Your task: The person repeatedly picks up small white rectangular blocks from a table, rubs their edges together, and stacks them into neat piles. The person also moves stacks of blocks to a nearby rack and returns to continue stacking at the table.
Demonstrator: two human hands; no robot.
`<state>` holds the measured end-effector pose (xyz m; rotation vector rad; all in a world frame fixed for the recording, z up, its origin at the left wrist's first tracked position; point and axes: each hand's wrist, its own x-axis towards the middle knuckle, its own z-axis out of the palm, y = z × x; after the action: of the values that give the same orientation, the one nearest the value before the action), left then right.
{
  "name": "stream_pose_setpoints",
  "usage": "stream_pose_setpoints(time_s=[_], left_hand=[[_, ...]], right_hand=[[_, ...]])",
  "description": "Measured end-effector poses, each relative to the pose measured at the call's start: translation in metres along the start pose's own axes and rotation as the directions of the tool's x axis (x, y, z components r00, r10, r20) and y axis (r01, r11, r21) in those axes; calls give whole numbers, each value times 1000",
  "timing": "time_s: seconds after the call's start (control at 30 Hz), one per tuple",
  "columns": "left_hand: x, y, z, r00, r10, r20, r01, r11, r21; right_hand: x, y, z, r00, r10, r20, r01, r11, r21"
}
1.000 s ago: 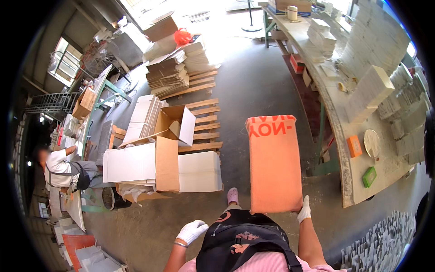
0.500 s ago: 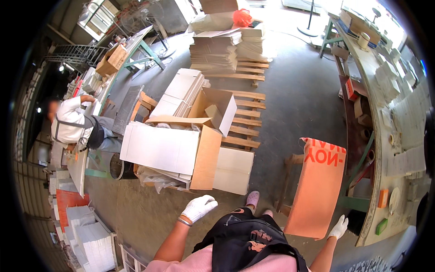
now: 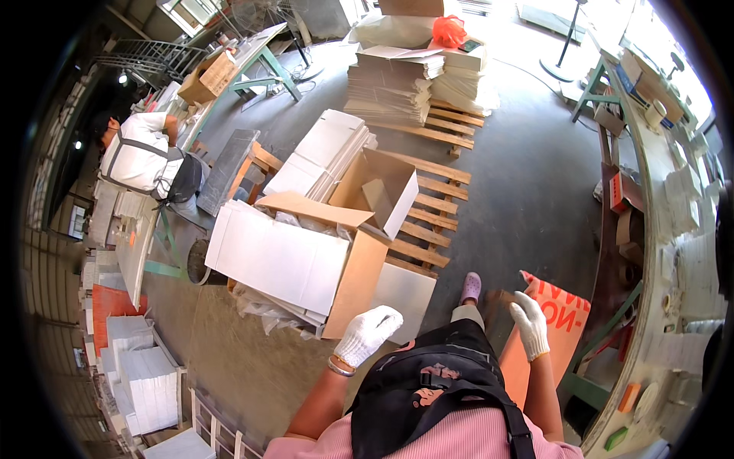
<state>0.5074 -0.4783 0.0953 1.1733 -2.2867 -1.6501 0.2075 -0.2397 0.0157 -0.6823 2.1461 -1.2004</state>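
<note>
My left hand (image 3: 371,336), in a white knit glove, hangs in the air with its fingers loosely bent and nothing in them. It is nearest to an open brown carton (image 3: 355,284) with white flat boards (image 3: 279,252) and clear plastic in it. My right hand (image 3: 531,325), gloved the same way, is open and empty. Seen from above, it overlaps the left edge of an orange-red cloth (image 3: 562,307) with red lettering, draped over a wooden stand. Whether it touches the cloth I cannot tell.
Wooden pallets (image 3: 436,200) run ahead, bearing stacked cardboard (image 3: 386,86) at the far end. A second open carton (image 3: 394,195) stands beside bundled flat boxes (image 3: 321,153). A long workbench (image 3: 650,222) lines the right. At the left bench stands another person (image 3: 141,153).
I have stepped forward. My right hand has come up and inward, over the cloth; my left hand has moved slightly right, nearer the carton. The other person has leaned toward the bench.
</note>
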Motion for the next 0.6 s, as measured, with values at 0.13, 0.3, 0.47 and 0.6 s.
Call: stream_pose_setpoints(time_s=[0.13,0.3,0.47,0.6], left_hand=[[69,32,29,1000,-22,-20,21,998,-56],[142,79,57,996,-62,57,70,988,-140],[211,116,73,984,-8,179,16,999,-40],[247,149,87,952,-47,301,92,986,-136]], right_hand=[[87,-29,-10,961,-92,260,123,986,-108],[183,-64,-40,888,-222,402,294,947,-126],[245,-90,-50,835,-304,459,380,922,-81],[258,-108,-51,772,-373,515,363,924,125]])
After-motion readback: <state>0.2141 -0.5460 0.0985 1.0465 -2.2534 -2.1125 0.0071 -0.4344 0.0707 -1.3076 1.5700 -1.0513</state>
